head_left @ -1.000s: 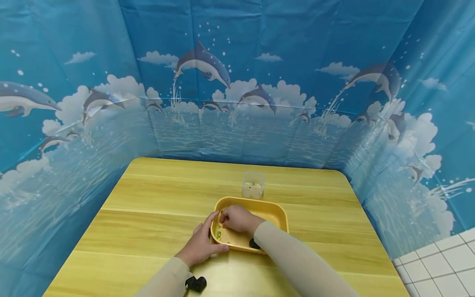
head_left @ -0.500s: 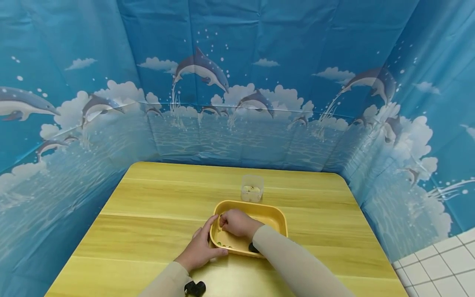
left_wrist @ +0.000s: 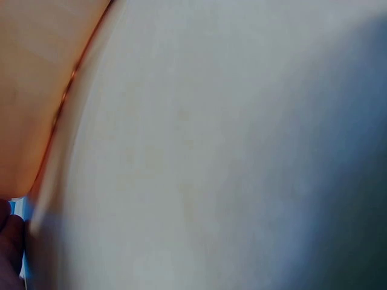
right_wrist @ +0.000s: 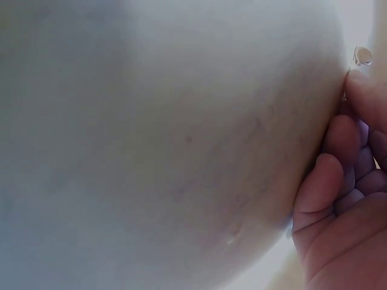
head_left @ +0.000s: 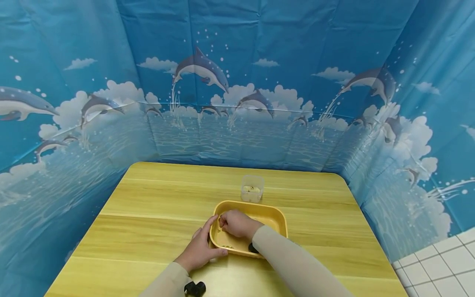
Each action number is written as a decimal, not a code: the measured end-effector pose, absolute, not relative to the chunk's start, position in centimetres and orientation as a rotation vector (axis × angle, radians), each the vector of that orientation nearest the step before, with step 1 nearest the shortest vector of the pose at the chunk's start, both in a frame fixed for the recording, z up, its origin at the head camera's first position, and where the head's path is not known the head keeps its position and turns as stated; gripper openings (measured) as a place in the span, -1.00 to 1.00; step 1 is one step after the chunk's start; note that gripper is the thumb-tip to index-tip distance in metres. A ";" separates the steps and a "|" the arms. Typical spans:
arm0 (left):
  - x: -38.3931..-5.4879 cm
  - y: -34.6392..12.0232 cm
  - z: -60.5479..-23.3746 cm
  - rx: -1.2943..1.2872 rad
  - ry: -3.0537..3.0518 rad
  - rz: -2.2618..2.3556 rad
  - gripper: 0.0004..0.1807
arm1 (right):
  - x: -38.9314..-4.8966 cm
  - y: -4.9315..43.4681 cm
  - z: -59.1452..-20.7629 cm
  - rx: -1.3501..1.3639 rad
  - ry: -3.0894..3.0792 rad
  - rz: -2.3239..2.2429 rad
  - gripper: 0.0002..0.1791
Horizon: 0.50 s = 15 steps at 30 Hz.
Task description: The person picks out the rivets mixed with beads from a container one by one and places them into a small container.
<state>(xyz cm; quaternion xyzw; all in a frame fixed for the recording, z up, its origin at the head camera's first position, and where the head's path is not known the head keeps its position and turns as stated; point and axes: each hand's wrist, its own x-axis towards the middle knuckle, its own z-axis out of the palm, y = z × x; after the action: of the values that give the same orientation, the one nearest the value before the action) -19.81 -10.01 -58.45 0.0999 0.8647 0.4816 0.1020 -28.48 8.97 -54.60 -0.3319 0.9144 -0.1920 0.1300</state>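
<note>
A shallow yellow tray [head_left: 276, 214] sits on the table. My left hand [head_left: 198, 250] holds its near left corner, fingers along the left side and thumb at the near rim. Inside the tray, my right hand [head_left: 238, 224] is lowered to the left end with curled fingers. In the right wrist view, its thumb and forefinger pinch a small shiny piece [right_wrist: 345, 96], mostly hidden. A small ring-shaped piece [right_wrist: 363, 56] shows just past the thumb tip. Several tiny yellowish pieces [head_left: 228, 247] lie near the tray's front wall. The left wrist view is mostly blocked by something pale and blurred.
Behind the tray stands a clear square container [head_left: 252, 189] with tiny pieces in it. Both rest on a yellow wood-grain table [head_left: 156, 222]. A blue dolphin-print curtain [head_left: 237, 136] closes off the back and sides. A black device [head_left: 195, 288] sits at the left wrist.
The head view has tilted slightly, so the table sits lower in frame. Green bits visible earlier in the tray's near left corner no longer show. Both hands stay nearly in place.
</note>
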 end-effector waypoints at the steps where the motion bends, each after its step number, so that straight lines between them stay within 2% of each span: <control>1: -19.8 -10.0 -58.4 0.293 2.553 1.422 0.27 | -28.5 9.0 -54.6 -0.966 2.659 -0.555 -0.95; 15: -19.8 -9.9 -58.6 0.295 2.551 1.437 0.27 | -28.5 8.9 -55.3 -0.985 2.660 -0.511 -0.84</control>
<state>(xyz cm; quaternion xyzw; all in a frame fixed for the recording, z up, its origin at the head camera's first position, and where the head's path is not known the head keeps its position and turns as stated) -19.80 -9.92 -58.57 0.0996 0.8626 0.4858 0.0994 -28.49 8.93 -55.26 -0.3389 0.9151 -0.1759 0.1294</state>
